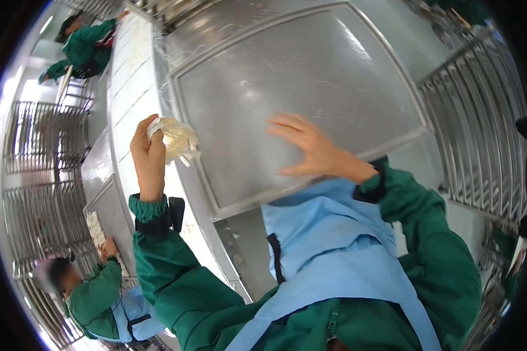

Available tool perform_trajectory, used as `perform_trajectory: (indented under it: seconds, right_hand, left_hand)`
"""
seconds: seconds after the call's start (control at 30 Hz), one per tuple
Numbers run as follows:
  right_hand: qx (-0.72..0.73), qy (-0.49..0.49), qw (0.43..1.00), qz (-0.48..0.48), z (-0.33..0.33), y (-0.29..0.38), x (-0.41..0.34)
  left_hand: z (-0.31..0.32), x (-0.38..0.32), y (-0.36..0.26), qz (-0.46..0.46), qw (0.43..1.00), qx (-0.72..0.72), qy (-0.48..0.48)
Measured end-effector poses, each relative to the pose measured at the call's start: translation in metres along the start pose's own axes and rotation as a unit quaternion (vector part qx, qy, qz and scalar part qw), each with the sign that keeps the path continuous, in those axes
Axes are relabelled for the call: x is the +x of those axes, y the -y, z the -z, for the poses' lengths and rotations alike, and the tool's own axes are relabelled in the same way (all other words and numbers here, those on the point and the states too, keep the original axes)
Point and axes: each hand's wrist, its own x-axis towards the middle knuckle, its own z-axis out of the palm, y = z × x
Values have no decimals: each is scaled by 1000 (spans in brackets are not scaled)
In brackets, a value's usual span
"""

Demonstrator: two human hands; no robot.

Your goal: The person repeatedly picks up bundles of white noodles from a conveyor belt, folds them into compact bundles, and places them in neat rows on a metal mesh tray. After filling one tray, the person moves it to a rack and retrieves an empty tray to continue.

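My left hand (pixel 148 153) grips a loose bundle of pale yellow noodle-like strands (pixel 178 139), with some ends hanging free on its right side. It is held above the left edge of a large framed metal mesh tray (pixel 254 109). Over the lower middle of that tray hovers my right hand (pixel 312 147), slightly blurred, its fingers spread and nothing in them. A few thin strands lie scattered on the mesh.
A long white belt or counter (pixel 134 83) runs along the tray's left side. At lower left a co-worker (pixel 96 294) handles pale strands (pixel 97 228) on another tray; a second person (pixel 85 48) stands at upper left. Metal racks (pixel 474 127) stand to the right.
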Motion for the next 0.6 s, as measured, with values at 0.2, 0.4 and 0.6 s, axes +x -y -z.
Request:
perform_trajectory:
  seconds: [0.2, 0.4, 0.6]
  right_hand:
    - [43, -211, 976, -19, -10, 49, 16]
    - [-125, 175, 949, -230, 91, -46, -81]
    - [-233, 96, 966, -61, 215, -131, -154]
  left_hand:
    - [-124, -65, -114, 122, 930, -311, 153]
    - [-211, -79, -110, 226, 855, -441, 153]
    - [-333, -81, -69, 223, 798, -538, 153]
